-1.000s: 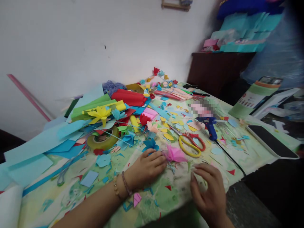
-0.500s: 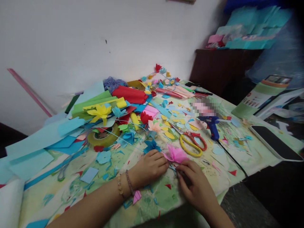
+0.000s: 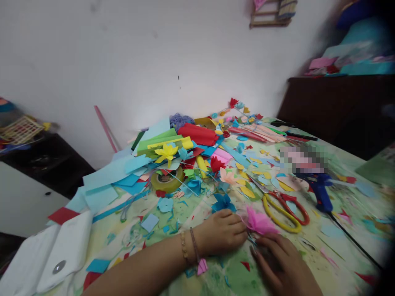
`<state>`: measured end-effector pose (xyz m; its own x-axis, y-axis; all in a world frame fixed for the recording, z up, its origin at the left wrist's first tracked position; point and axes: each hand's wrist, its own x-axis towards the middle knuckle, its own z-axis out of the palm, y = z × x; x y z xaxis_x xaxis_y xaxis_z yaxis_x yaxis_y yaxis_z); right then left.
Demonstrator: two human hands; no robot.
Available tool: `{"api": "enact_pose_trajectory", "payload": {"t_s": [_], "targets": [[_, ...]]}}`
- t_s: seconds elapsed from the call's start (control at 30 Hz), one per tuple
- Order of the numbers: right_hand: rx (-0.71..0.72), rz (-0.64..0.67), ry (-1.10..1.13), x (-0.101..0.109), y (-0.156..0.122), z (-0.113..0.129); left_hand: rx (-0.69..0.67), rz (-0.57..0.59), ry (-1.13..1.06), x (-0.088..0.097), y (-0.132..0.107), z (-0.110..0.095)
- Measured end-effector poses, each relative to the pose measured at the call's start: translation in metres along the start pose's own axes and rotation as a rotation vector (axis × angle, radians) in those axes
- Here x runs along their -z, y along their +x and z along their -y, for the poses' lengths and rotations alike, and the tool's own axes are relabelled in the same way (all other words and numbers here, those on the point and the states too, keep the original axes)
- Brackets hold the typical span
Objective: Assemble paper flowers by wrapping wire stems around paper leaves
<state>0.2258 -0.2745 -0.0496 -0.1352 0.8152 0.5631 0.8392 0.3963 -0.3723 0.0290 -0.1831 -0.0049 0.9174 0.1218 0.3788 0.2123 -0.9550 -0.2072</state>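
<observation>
A bright pink paper flower [image 3: 261, 221] lies just beyond my two hands. My left hand [image 3: 220, 232] rests knuckles up on the table, its fingers curled closed around a thin cord beside the flower. My right hand [image 3: 285, 263] is closed in a pinch just below the petals. A short bluish stretch of the cord [image 3: 251, 237] shows between the hands; the fingertips partly hide it. Touching the left fingers or very near them is a dark blue paper flower [image 3: 224, 202]. Yellow-and-red-handled scissors [image 3: 282, 209] lie partly open to the right of the pink flower.
A blue glue gun [image 3: 321, 195] with a black cable lies at right. Tape [image 3: 166, 181], a yellow paper flower [image 3: 166, 153] and folded red paper [image 3: 199, 134] sit among scraps at the back. A white device [image 3: 64, 250] stands at the left edge; a dark cabinet [image 3: 333, 102] rises behind.
The view has swung left, so everything sits further right in the picture and the white device and left shelf show more. Both hands keep nearly the same hold by the pink flower.
</observation>
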Motion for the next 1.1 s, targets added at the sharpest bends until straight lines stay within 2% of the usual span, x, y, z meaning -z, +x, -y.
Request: {"api": "enact_pose_trajectory", "payload": {"t_s": [0.1, 0.27, 0.43, 0.63, 0.93, 1.1], "targets": [[-0.002, -0.014, 0.009, -0.003, 0.001, -0.002, 0.002, -0.045, 0.032, 0.001, -0.001, -0.002], [-0.058, 0.016, 0.016, -0.005, 0.001, -0.002, -0.006, -0.047, 0.029, 0.000, -0.003, -0.004], [-0.117, 0.049, 0.051, -0.005, 0.000, 0.001, -0.003, 0.000, -0.003, -0.002, -0.002, -0.002], [-0.102, 0.016, 0.097, 0.000, 0.001, 0.004, 0.026, 0.030, -0.066, -0.003, -0.003, -0.001], [-0.188, 0.159, 0.160, 0.010, 0.005, 0.012, 0.055, 0.051, -0.104, -0.007, -0.004, -0.001], [-0.180, 0.203, 0.189, 0.010, 0.007, 0.011, 0.046, 0.083, -0.103, -0.007, -0.004, -0.001]]}}
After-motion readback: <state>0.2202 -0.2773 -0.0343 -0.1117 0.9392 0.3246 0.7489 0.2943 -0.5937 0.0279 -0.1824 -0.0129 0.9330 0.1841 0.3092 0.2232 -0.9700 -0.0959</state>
